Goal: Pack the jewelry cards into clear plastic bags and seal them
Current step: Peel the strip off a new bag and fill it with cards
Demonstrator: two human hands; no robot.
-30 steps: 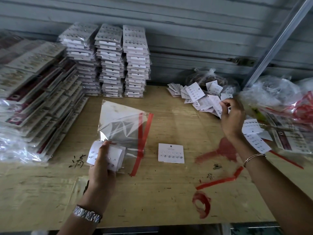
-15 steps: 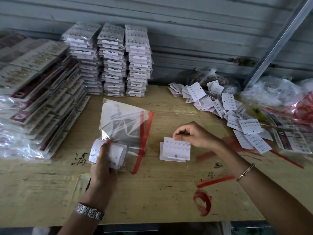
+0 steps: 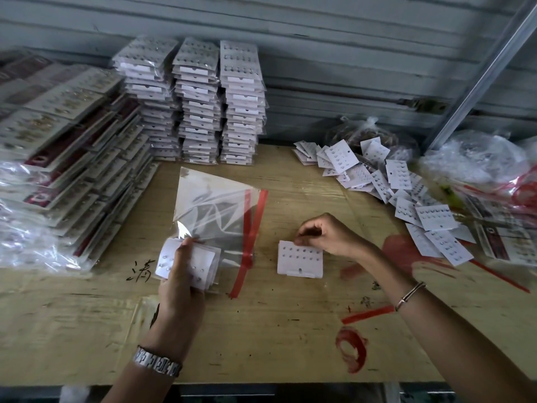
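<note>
Cards (image 3: 300, 274) stacking up for bagging.
Right hand (image 3: 328, 235), back from the pile (image 3: 406, 199) on its right, pinches a new card (image 3: 300, 255) onto the first; left hand (image 3: 180, 274) still grips its bundle (image 3: 205, 261) at the bag (image 3: 215, 210).

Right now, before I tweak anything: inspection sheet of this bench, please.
Surface: wooden table, scuffed, with red paint marks.
Job's things: clear bag with a red strip, lying flat; card stack at its near corner, inside or on top cannot tell; card pile right of the bag; loose cards heaped far right.
Clutter: packed stacks at the back; bagged cards piled left; crumpled plastic right.
Grippers: left hand grips the card stack; right hand pinches the card pile's far edge.
Cables: nothing seen.
Surroundings: grey slatted wall; slanted metal rail.
</note>
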